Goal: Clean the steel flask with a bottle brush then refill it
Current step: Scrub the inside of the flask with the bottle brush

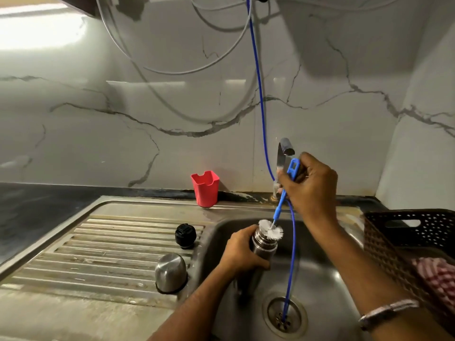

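Note:
My left hand (242, 251) grips the steel flask (263, 243) by its body and holds it tilted over the sink basin (327, 279). Its mouth points up and to the right. My right hand (309, 185) grips the blue handle of the bottle brush (279, 207). The brush's white bristles sit at the flask's mouth, partly inside it. On the drainboard lie the flask's black stopper (185, 235) and its steel cup lid (171, 271), set upside down.
A steel tap (283, 153) rises behind my right hand. A thin blue hose (290, 254) hangs from above into the drain (283, 315). A red plastic cup (205, 188) stands at the sink's back rim. A dark perforated basket (406, 232) with a striped cloth sits at right.

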